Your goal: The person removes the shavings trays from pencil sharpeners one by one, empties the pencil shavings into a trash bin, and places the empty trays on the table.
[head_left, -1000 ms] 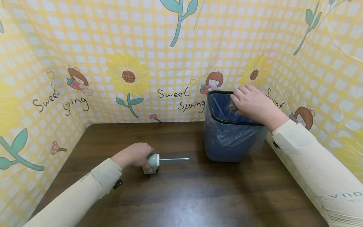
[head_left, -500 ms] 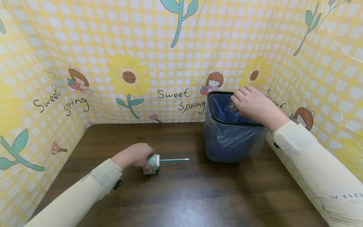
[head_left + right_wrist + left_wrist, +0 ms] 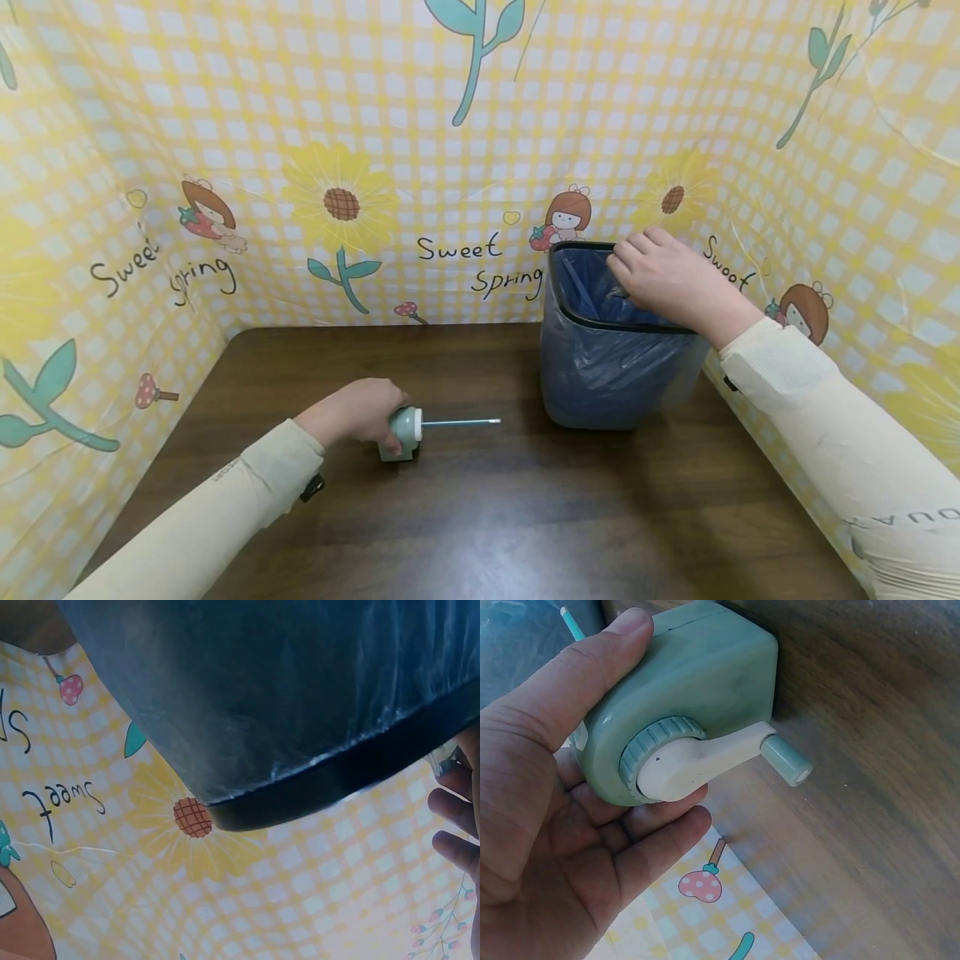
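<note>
My left hand (image 3: 366, 408) grips a green hand-crank pencil sharpener (image 3: 697, 671) on the table, thumb on one side and fingers on the other. Its white crank (image 3: 705, 761) with a green knob points away from the palm in the left wrist view. A light-blue pencil (image 3: 459, 422) sticks out of the sharpener's white front, toward the right. My right hand (image 3: 667, 279) is over the mouth of a blue bin (image 3: 600, 375) lined with a clear bag. Its fingers hold a small translucent container (image 3: 442, 761), mostly hidden behind the hand and the bin's rim.
The brown wooden table (image 3: 465, 517) is bordered at the back and sides by a yellow checked cloth (image 3: 450, 183). The bin's dark rim (image 3: 300, 802) stands close to the back cloth on the right.
The right hand has turned slightly over the bin, and the small container, seen under its fingers earlier, is now hidden in the head view. The left hand, sharpener and pencil stay put.
</note>
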{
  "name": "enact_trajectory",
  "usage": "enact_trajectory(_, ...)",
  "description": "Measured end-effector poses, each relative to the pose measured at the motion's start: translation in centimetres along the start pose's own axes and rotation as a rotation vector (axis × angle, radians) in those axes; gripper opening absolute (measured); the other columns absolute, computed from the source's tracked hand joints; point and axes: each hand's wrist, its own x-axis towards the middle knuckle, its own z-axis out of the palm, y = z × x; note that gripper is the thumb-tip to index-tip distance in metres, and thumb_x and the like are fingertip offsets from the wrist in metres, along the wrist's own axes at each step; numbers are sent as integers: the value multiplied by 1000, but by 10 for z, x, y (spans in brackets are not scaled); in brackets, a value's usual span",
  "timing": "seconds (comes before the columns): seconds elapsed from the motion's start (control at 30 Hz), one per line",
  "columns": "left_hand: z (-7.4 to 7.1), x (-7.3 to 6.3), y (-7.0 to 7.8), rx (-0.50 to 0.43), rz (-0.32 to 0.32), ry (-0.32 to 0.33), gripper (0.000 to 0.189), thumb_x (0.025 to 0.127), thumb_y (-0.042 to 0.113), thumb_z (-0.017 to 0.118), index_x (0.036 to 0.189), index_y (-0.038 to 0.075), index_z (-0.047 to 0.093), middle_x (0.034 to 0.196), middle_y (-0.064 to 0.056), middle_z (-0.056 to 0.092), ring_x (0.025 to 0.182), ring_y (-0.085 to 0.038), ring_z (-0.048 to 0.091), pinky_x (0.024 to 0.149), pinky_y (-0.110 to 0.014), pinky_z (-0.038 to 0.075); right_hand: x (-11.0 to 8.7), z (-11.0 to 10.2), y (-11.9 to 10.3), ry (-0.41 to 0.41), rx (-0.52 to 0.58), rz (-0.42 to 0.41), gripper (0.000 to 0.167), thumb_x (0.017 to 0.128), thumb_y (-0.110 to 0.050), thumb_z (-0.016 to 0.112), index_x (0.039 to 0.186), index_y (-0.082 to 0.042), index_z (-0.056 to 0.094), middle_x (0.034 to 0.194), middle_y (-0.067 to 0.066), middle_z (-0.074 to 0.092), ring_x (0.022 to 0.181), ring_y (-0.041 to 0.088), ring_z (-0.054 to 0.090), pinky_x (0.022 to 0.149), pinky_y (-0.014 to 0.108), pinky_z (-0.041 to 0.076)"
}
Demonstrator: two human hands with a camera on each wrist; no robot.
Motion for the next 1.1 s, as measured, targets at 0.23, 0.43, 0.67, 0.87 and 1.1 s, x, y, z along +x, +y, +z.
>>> enact_trajectory(0.23,-1,-2,1,5,6,2,60,70,43,93,115,10,72,92,5,71,78,-10,61,73,-36,56,1,-2,2,11,-4,-6,43,88,-27,80,112,4,62,107,20,62,100,37,58,89,48,46)
enact_trajectory(0.43,-2,-3,2,7,6,-2,62,70,43,93,117,8,71,93,3,71,78,-11,62,73,-36,56,1,-3,4,32,-23,-25,38,91,-24,77,112,4,62,105,20,62,99,38,58,89,48,47)
enact_trajectory(0.67,0,-1,0,3,4,2,59,70,44,93,113,10,72,91,5,70,77,-10,60,72,-35,55,1,-4,5,34,-54,-47,31,94,-20,75,111,3,64,103,20,63,97,36,60,89,46,48)
enact_trajectory(0.87,1,0,-1,-5,1,7,56,69,44,94,110,12,72,89,5,69,76,-11,60,71,-36,55,3,-6,6,26,-63,-61,28,96,-16,72,115,4,65,105,20,63,98,36,60,89,46,48)
enact_trajectory(1.1,0,0,0,6,-1,0,58,70,45,93,113,12,72,91,6,70,77,-10,60,73,-35,56,4,-7,7,32,-77,-79,25,97,-12,70,116,3,65,108,20,64,100,36,60,92,45,49)
